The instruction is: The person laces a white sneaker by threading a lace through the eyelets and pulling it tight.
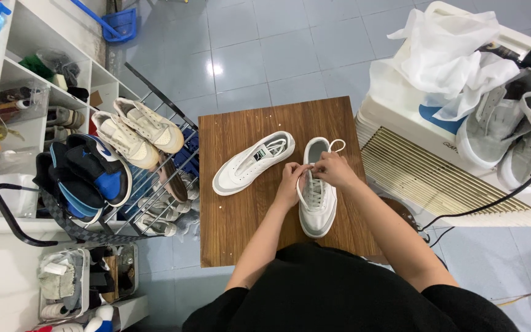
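At the centre of the frame a white sneaker (316, 206) stands toe-down on the wooden worktop (235, 227), and both hands work at its lace. The left hand (291, 179) pinches the white lace (305, 193) beside the tongue, fingers closed on it; the right hand (333, 169) grips the lace higher up, fingers together, with a loop (337, 145) showing past the collar. The lacing looks nearly through, at the upper eyelets. The next move calls for even tension on both ends. Its mate, a second white sneaker (253, 163), lies just left, apart from the hands.
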